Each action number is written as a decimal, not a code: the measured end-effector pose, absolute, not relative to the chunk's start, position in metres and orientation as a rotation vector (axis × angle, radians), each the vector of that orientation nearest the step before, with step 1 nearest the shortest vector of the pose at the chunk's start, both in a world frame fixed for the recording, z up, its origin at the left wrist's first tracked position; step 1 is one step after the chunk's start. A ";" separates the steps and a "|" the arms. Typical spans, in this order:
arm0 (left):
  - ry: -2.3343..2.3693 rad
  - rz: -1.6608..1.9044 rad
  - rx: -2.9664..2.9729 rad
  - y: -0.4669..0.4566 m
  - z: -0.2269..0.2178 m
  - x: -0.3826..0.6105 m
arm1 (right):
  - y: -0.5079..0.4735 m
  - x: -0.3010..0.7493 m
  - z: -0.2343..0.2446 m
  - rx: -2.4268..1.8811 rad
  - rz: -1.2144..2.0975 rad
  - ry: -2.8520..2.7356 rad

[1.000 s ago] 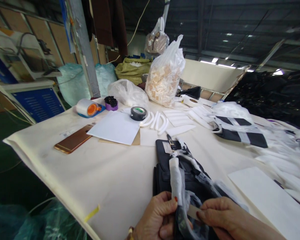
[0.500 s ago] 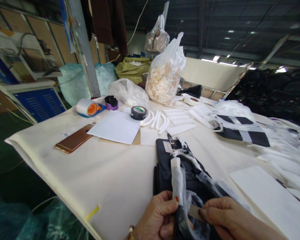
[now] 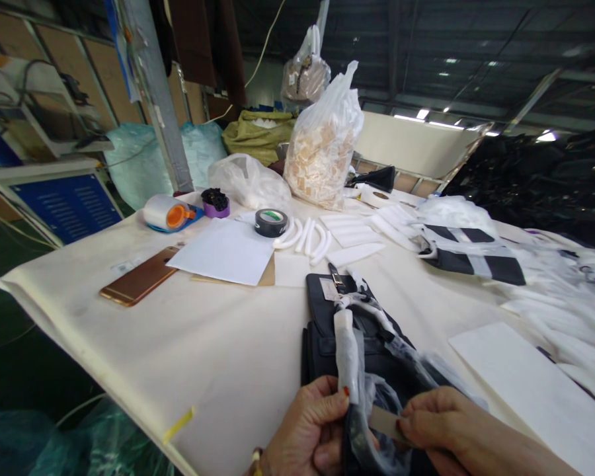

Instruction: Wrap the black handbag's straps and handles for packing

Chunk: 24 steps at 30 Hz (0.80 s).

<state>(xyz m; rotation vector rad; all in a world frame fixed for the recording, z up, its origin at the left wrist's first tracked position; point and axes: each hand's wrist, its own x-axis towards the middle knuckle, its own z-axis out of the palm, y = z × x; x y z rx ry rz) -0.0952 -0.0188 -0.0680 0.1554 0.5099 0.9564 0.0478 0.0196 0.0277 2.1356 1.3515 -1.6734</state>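
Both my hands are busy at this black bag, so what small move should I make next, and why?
Probably bring the small flat strip in your right hand against the white-wrapped strap: your left hand pinches that strap, and the strip's free end points toward it.

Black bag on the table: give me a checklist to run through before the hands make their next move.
1. Left hand on the white-wrapped strap: ok, thumb and fingers pinch it.
2. Right hand on the pale strip: ok, it holds one end.
3. Strip fastened to anything at its other end: cannot tell.
4. Black bag resting on the table: ok.
5. Whole bag in view: not ok, the hands and the picture's lower edge hide part of it.
6. Phone apart from the bag: ok, it lies off to the left.
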 end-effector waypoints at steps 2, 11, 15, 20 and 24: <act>0.525 0.951 0.147 -0.019 -0.067 -0.096 | 0.021 0.048 0.027 2.056 -1.674 1.449; 0.514 0.955 0.231 -0.023 -0.078 -0.102 | 0.020 0.051 0.023 2.002 -1.864 1.443; 0.587 0.956 0.206 -0.025 -0.078 -0.105 | 0.020 0.055 0.023 2.006 -1.895 1.440; 0.674 0.929 0.163 -0.025 -0.073 -0.109 | 0.021 0.044 0.017 2.037 -2.008 1.444; 0.722 0.907 0.174 -0.024 -0.070 -0.109 | 0.021 0.035 0.012 1.959 -2.135 1.426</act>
